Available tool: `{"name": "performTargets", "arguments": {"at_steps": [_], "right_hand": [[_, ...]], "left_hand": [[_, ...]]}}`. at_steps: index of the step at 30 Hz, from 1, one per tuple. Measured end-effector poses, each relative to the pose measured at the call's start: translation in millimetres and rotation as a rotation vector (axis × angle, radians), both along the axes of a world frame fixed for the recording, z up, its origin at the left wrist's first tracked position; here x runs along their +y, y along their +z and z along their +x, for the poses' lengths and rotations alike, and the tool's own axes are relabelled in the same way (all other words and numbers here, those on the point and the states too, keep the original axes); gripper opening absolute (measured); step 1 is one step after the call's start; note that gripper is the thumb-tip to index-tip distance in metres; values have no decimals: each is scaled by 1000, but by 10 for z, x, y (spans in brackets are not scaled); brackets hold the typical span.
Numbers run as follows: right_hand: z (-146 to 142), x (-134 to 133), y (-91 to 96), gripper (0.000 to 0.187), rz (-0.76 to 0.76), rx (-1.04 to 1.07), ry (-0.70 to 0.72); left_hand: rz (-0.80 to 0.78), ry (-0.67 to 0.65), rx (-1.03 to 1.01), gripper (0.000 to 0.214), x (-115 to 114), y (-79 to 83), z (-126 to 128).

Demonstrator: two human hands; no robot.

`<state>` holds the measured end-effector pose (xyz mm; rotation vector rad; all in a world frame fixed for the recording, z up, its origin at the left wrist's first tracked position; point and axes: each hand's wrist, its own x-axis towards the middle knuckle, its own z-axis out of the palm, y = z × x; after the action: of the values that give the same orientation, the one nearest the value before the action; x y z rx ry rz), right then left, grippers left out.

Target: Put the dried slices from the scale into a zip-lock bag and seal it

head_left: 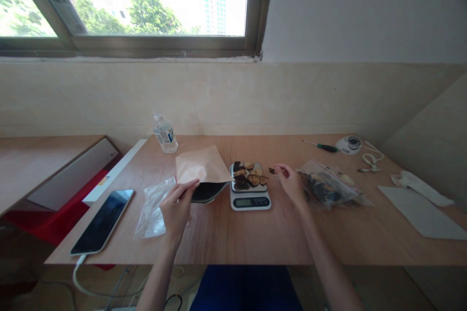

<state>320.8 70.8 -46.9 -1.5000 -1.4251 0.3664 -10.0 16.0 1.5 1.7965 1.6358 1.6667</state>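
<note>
Pinched in my left hand [179, 199] is the near edge of a brown paper sheet or pouch [204, 165], which lies over a dark tray [207, 192]; I cannot tell if the two are joined. To its right, a white digital scale [251, 204] carries several dark and tan dried pieces [251, 176]. My right hand [290, 182] is closed, fingertips together on a small dark dried piece [272, 170], in the air just right of the scale. Beside that hand rests a clear plastic bag [330, 184] with more dark pieces in it.
A flat clear bag [156, 209] and a charging phone [104, 221] lie at the left. A water bottle [166, 135] stands behind. At the back right are a screwdriver [326, 147] and a white dome camera [349, 145]; white paper [423, 211] lies at the right.
</note>
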Motion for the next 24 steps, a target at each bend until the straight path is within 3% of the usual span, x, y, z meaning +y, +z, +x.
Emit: {"name": "performTargets", "arguments": {"at_steps": [6,9,12,16,20,24], "right_hand": [[-4,-345,26,32,27,-92,-30],[-20,-510,-84,30,26,-136,-22],[-6,-629,-232,28,-8,-165,-15],[38,-681,-337,27,-55,-177,-40],[56,-646,-351,26,-57,-206,-71],[55,-617,-371,27,-50,-245,-85]], "left_hand": [[-147,-84,134,22,262,-263,-130],[-299,-91,241,25,306,-390,-181],[-326,-59,292,27,261,-439,-218],[-246,170,352,34,125,-451,-301],[-410,449,492,44,-14,-537,-409],[-535,453,584,46,-89,-624,-479]]}}
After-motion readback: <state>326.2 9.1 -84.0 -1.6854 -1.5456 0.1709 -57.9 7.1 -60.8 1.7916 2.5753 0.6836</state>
